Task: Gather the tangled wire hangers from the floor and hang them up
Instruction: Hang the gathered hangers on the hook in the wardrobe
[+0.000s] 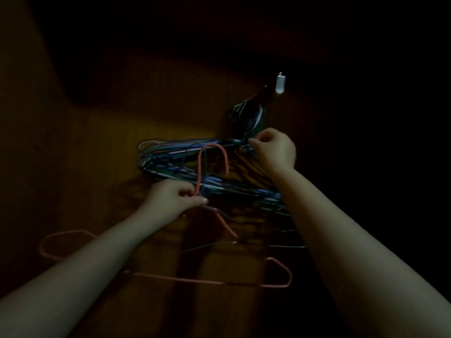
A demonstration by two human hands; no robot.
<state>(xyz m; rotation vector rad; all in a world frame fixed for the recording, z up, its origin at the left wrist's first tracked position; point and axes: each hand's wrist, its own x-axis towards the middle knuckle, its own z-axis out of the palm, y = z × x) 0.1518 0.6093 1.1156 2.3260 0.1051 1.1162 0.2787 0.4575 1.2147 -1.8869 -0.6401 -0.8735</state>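
Pink hanger [195, 280], left hand [170, 198]; tangle [170, 156], right hand [274, 148]

A tangled bundle of wire hangers [214, 182], its blue, green, white and dark strands running mostly crosswise, lies on the floor [97, 147] between the left hand [170, 198] and the right hand [275, 150]. The right hand's fingertips pinch wires at the bundle's far right corner. Just beyond the right hand a tighter sheaf of hangers [249, 115], dark green and white, sticks up and away. A pink wire hanger [195, 279] has its hook arched over the blue strands and its neck pinched by the left hand. Its triangular body lies nearer than both hands, with one rounded end well left of the left hand. A thin grey wire hanger [288, 246] lies within that triangle, nearer than the right hand.
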